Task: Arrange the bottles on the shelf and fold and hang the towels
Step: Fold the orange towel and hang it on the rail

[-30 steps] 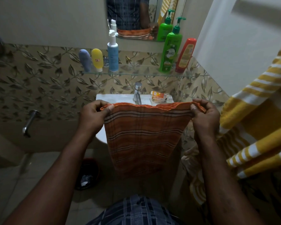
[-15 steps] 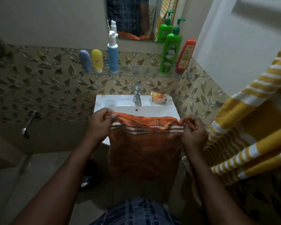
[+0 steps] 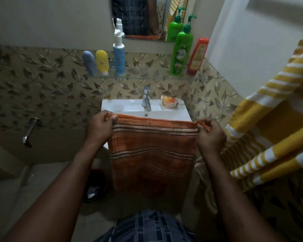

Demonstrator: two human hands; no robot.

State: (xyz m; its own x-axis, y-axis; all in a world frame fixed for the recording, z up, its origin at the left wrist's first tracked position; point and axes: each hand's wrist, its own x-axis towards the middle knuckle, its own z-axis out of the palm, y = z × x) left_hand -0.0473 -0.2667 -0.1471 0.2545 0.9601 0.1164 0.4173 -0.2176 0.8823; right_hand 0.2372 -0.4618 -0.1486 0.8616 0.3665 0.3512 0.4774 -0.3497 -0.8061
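Head view: two hands hold one orange towel point(image 3: 152, 154) in front of the white sink point(image 3: 122, 106). The left hand point(image 3: 99, 127), at 9 o'clock of the cloth, has its fingers clenched on one top corner. The right hand point(image 3: 211, 135), at 3 o'clock, pinches the other. The towel is thin woven cloth with pale and dark stripes, hanging flat as a rough rectangle.

At 12 o'clock a glass shelf point(image 3: 147, 77) carries five plastic bottles: a grey-blue tube point(image 3: 89, 62), a yellow tube point(image 3: 102, 61), a blue pump bottle point(image 3: 119, 58), a tall green pump bottle point(image 3: 181, 53) and a red bottle point(image 3: 197, 56).

A second towel, the yellow striped towel point(image 3: 273, 123), thick and ribbed, hangs at 3 o'clock.
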